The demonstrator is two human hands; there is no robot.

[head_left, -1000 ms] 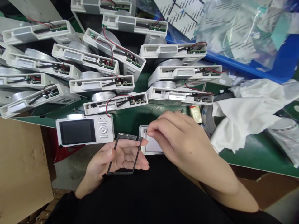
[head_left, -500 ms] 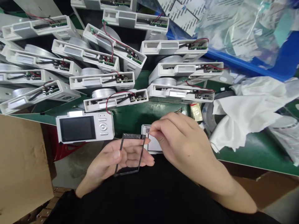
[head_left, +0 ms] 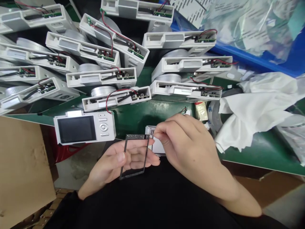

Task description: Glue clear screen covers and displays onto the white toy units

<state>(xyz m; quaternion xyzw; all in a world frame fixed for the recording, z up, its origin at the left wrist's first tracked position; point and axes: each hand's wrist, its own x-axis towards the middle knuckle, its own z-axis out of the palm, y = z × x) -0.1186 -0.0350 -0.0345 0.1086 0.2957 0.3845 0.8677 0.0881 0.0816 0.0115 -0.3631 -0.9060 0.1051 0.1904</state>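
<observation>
My left hand [head_left: 114, 160] holds a clear screen cover [head_left: 134, 157] with a black border, tilted, its edge between thumb and fingers; the fingers show through it. Close to the cover's upper right corner, my right hand [head_left: 188, 143] is closed in a pinch, thumb against index finger. Whatever lies in that pinch is hidden or too small to name. Partly behind the right hand, a pale device with a light grey panel [head_left: 157, 146] lies at the table edge. To the left, a white camera [head_left: 84, 128] shows its dark screen and buttons.
Several opened white camera bodies [head_left: 116, 98] with red wires stand across the green table [head_left: 128, 122]. On the right are a white cloth [head_left: 257, 108], a roll of tape [head_left: 215, 109], a small gold block [head_left: 201, 110] and a blue bin [head_left: 252, 60] of plastic bags. A cardboard box [head_left: 23, 168] stands at lower left.
The view has shifted slightly, so the cameras at the back sit higher in the picture. Both hands keep nearly the same pose, the left still holding the cover.
</observation>
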